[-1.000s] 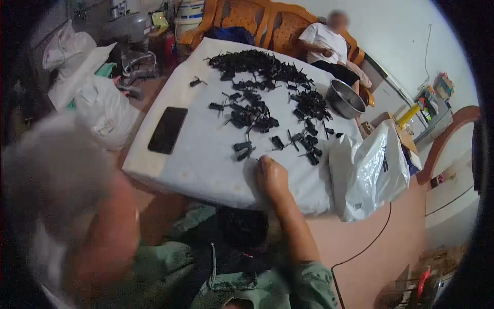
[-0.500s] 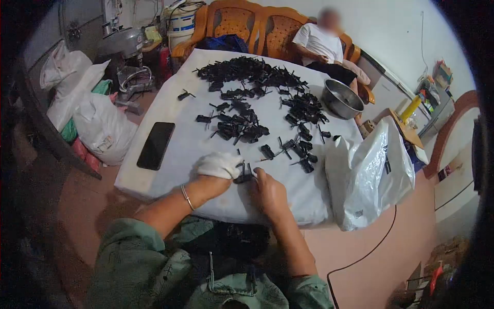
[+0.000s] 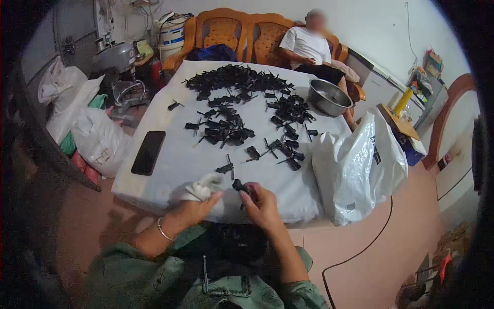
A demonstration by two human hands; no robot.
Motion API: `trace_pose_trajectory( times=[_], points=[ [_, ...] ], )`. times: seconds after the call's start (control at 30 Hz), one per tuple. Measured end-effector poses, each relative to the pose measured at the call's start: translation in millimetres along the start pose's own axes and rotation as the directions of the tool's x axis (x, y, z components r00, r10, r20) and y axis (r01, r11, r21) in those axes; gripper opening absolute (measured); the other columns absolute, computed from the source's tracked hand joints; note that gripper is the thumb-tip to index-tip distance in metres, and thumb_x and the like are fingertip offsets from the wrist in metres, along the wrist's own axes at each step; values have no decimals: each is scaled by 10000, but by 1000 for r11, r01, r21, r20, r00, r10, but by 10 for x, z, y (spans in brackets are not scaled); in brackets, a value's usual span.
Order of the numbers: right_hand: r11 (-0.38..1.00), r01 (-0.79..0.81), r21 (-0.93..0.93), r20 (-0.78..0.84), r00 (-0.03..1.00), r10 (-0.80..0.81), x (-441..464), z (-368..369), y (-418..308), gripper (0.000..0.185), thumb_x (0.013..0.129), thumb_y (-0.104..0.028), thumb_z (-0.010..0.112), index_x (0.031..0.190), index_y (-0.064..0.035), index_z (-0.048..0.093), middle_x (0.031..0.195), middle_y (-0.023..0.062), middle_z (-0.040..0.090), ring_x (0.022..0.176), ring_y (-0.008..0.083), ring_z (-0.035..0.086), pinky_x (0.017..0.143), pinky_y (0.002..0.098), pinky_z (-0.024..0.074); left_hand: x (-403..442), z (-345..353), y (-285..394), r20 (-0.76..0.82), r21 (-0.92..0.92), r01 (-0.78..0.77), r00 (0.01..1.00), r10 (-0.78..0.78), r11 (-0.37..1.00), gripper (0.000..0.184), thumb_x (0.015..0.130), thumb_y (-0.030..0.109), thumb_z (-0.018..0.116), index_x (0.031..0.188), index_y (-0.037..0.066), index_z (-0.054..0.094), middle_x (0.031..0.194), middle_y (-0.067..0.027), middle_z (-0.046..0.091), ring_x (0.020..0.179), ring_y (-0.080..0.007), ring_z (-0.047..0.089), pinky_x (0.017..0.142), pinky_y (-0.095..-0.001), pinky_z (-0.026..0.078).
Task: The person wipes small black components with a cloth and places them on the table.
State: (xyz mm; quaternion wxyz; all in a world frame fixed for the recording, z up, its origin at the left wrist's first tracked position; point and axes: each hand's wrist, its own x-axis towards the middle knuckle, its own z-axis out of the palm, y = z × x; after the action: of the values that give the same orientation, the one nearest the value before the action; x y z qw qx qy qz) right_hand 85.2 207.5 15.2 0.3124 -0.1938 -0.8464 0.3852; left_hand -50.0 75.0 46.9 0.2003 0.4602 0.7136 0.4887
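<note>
My right hand (image 3: 263, 207) pinches a small black plastic part (image 3: 239, 186) just above the near edge of the table. Beside it, to the left, my left hand (image 3: 191, 211) is closed on a crumpled white cloth (image 3: 201, 188), smeared a little by motion. A gap separates the cloth from the part in my right hand. Just beyond both hands lies another black part (image 3: 225, 168) with a thin rod sticking out. Farther off, a large pile of similar black parts (image 3: 239, 77) spreads over the white-covered table (image 3: 170, 154).
A black phone (image 3: 148, 153) lies at the left of the table. On the right stand a white plastic bag (image 3: 350, 175) and a metal bowl (image 3: 330, 97). Behind, a person in a white shirt (image 3: 307, 46) sits on a wooden bench (image 3: 221, 31). Sacks (image 3: 98, 134) lean at left.
My hands have moved apart and nearer to me. The right hand has lifted a black part off the table; the left has drawn back with the cloth, and a black part lies uncovered beyond it.
</note>
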Motion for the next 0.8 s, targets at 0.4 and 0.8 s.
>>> trace_pose_trajectory(
  times=[0.4,0.8],
  points=[
    [954,250,164,-31,968,-249,-208,-138,-180,140,761,-112,623,758,-17,521,594,119,494,494,198,457,476,285,381,-6,595,-138,-64,-169,-193,981,185,967,230,866,146,499,1054,13,494,748,-37,575,629,-78,517,548,-223,436],
    [835,-230,500,136,973,187,-276,-158,-104,249,856,-188,542,694,-9,484,586,4,442,572,67,384,509,227,359,-102,435,177,222,-285,174,969,-111,943,314,822,90,523,1125,37,461,692,9,543,547,-47,517,458,-195,419]
  ],
)
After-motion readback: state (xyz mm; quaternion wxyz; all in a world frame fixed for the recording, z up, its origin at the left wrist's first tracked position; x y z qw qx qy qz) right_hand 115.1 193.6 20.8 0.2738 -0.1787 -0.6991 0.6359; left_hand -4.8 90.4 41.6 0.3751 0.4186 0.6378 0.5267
